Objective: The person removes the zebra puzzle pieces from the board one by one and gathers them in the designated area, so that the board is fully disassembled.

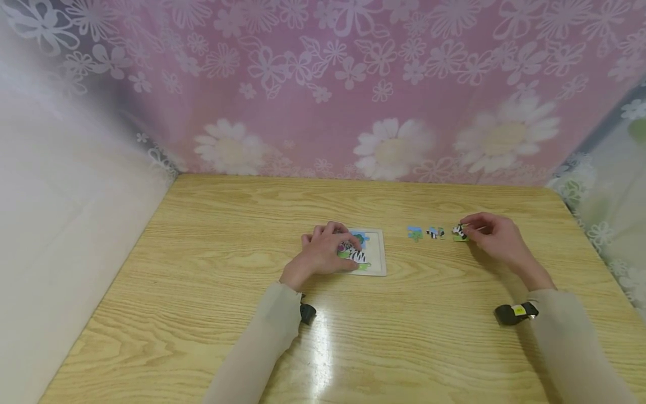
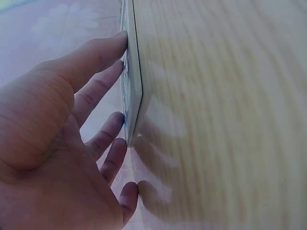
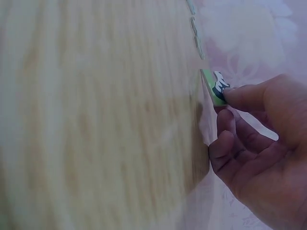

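A jigsaw puzzle in a shallow white tray [image 1: 382, 255] lies mid-table, with a zebra picture [image 1: 357, 256] and a blue-and-green piece [image 1: 359, 238] showing in it. Over its left part rests my left hand [image 1: 323, 249], fingers spread and hiding that side. Its thumb and fingertips touch the puzzle's face and edge in the left wrist view [image 2: 53, 134]. To the right, my right hand [image 1: 497, 238] pinches a green, black and white puzzle piece [image 3: 217, 91] between thumb and fingers. That piece is tilted, one edge close to the table.
Two loose puzzle pieces, one blue and green [image 1: 415, 233] and one with black and white marks [image 1: 435, 233], lie in a row between the tray and my right hand. A flowered pink curtain [image 1: 303, 101] hangs behind the wooden table [image 1: 404, 336]; a pale wall [image 1: 75, 196] stands left.
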Demonstrator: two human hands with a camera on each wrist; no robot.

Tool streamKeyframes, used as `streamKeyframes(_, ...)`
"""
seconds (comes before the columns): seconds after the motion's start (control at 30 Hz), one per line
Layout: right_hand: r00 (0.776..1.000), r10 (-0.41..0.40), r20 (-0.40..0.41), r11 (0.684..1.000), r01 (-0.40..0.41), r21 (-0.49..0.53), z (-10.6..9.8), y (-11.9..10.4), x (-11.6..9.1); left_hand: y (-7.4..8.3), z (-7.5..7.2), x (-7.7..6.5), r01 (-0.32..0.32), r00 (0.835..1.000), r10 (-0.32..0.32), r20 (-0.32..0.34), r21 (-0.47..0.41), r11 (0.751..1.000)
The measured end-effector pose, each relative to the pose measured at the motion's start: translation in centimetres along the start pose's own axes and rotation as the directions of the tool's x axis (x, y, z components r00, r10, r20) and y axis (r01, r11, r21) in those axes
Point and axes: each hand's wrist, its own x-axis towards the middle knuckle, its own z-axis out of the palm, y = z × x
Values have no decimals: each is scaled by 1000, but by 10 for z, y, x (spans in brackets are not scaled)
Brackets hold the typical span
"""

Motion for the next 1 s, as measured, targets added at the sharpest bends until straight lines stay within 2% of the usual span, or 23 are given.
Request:
streamKeyframes(0.2, 999, 41, 16, 998, -40, -52, -1, -1, 2, 1, 0, 0, 1, 1000, -1, 2, 0, 1000)
streamKeyframes(0.67, 996, 81, 26, 995, -79, -63, 0, -7, 2, -4, -7, 2, -24, 999, 22, 48, 27, 999)
streamKeyframes(0.77, 998, 59, 34, 997, -58, -42, 1, -15, 0, -7, -9, 2, -26, 999, 25, 20, 12, 1000)
streamKeyframes(1.0, 998, -39, 55, 999, 40, -8, 12, -41, -2, -11, -11, 7, -2, 995, 3, -104, 16, 1000)
